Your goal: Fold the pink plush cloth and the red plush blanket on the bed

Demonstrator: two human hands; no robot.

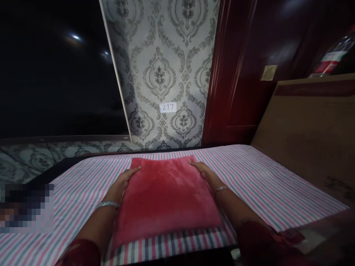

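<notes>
A flat, square red plush cushion cover (169, 195) lies in front of me, its near edge close to the front of the striped cloth. My left hand (129, 176) grips it by the left side near the far corner, thumb on top and the other fingers mostly hidden at the edge. On the opposite side, my right hand (203, 170) holds it near the far right corner in the same way, thumb over the surface. Faint lighter marks show in the plush toward the far right.
A pink, grey and white striped cloth (257, 177) covers the table. A large cardboard box (310, 122) stands at the right with a bottle (330, 61) on it. Behind are a dark screen (55, 74) and a paper label (168, 107) on the wall.
</notes>
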